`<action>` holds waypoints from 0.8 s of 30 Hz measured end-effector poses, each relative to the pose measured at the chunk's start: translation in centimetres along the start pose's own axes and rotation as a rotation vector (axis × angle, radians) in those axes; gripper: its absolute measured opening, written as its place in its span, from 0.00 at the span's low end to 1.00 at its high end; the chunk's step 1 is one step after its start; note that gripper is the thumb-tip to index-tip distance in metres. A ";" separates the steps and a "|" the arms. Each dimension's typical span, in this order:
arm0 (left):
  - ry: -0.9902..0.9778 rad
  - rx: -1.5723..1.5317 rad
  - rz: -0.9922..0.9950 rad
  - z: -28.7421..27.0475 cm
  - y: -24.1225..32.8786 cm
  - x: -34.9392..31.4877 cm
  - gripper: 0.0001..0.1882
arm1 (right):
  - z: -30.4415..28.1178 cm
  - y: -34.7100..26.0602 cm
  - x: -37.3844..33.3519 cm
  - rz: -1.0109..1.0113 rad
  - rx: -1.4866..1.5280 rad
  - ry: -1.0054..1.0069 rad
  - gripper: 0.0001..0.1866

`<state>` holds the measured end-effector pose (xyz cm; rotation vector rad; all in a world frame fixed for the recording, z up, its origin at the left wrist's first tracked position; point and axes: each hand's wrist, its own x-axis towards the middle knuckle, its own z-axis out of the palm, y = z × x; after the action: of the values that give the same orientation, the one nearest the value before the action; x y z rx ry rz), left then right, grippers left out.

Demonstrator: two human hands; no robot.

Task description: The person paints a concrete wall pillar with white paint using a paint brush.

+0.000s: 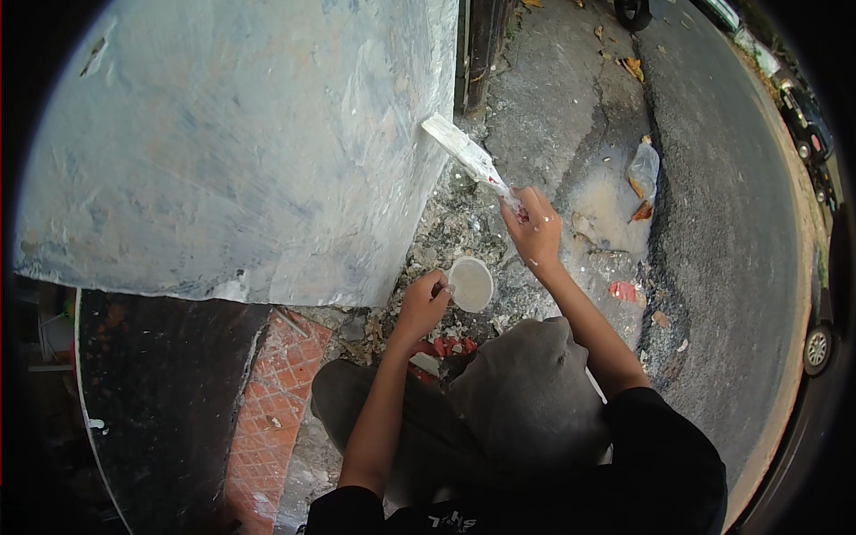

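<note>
My right hand (536, 226) is closed round the handle of a paintbrush (464, 150) coated in white paint. Its bristle end meets the right edge of a wall (267, 152) smeared unevenly with white and grey paint. Lower down, my left hand (423, 308) grips the rim of a small round cup (471, 284), which holds a pale greyish liquid. White specks dot my right hand and wrist.
Rough broken concrete (455, 223) lies below the cup. Orange tiles (275, 406) and a dark panel (160, 392) are at lower left. A clear plastic bag (644, 169) lies beside the asphalt road (722, 267), with cars (807, 125) at far right.
</note>
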<state>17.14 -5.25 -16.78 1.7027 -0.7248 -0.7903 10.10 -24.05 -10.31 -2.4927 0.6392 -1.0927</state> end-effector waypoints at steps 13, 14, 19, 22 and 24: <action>-0.058 0.022 -0.053 -0.2 -0.2 0.0 0.06 | -0.8 1.3 -0.8 0.742 1.168 -0.505 0.09; -0.061 0.027 -0.052 -0.2 -0.2 0.0 0.06 | -0.4 0.8 -0.6 0.806 1.327 -0.508 0.09; -0.069 0.016 -0.054 -0.1 0.2 0.1 0.06 | 3.6 0.6 -1.9 0.662 1.009 -0.441 0.10; -0.061 0.032 -0.043 -0.6 -0.8 0.2 0.06 | 3.7 0.6 -3.4 0.512 0.820 -0.313 0.10; -0.050 0.051 -0.041 -0.6 -1.0 0.2 0.06 | 2.2 -0.2 -3.8 0.564 0.817 -0.248 0.10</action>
<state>17.83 -4.79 -17.64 1.7535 -0.7520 -0.8518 9.52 -21.58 -13.87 -1.5690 0.6020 -0.6268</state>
